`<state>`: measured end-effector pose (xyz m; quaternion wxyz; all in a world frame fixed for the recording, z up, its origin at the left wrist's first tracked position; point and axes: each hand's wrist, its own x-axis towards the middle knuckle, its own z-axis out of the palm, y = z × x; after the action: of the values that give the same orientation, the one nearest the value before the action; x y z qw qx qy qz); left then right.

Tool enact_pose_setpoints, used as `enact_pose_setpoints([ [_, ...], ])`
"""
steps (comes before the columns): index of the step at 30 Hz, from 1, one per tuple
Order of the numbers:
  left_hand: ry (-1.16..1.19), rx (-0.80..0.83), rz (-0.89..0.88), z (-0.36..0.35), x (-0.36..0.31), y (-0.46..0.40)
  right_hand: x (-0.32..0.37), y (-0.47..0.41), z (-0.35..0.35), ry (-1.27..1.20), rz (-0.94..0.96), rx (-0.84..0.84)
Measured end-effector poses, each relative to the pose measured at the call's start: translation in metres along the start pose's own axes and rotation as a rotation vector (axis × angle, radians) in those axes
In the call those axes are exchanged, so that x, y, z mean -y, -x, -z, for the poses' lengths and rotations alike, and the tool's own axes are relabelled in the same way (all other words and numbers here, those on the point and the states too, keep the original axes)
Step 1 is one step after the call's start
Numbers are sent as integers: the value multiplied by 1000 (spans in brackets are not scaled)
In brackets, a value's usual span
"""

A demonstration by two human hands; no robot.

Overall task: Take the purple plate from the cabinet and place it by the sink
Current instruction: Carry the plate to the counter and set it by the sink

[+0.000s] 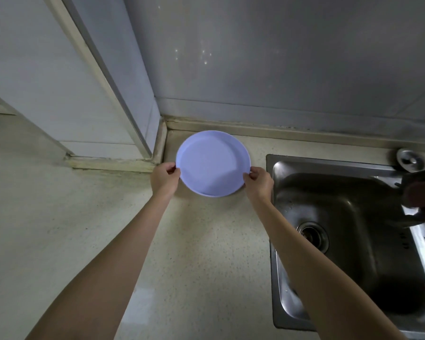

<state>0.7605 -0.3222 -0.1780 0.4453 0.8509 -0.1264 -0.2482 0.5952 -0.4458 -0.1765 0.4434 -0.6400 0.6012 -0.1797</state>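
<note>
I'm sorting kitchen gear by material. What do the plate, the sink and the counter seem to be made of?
Plate: likely plastic or melamine; flat lilac colour, matte, thin raised rim, no glaze shine.
Sink: stainless steel by the look; grey brushed metal with soft reflections and a metal drain.
Counter: pale speckled surface, perhaps stone or a composite; fine dark flecks, faint sheen. The look leaves it open.

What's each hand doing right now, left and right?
Left hand: closed on the left rim of the purple plate.
Right hand: closed on the plate's right rim, next to the sink.
</note>
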Motion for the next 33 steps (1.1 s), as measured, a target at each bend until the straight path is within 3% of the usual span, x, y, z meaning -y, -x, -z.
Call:
enact_pose_setpoints([
  [11,-10,-34,56,-6,11,0,-6,-4,-4,54,13,40],
  [20,-55,110,71,5,-3,18,-4,9,16,13,-22,125],
  [24,234,157,163,25,-26,38,16,28,41,-64,78,170],
  [27,470,199,76,51,-45,69,37,54,66,-111,203,195],
  [33,728,307,-88,116,-61,146,71,117,129,-254,334,281],
])
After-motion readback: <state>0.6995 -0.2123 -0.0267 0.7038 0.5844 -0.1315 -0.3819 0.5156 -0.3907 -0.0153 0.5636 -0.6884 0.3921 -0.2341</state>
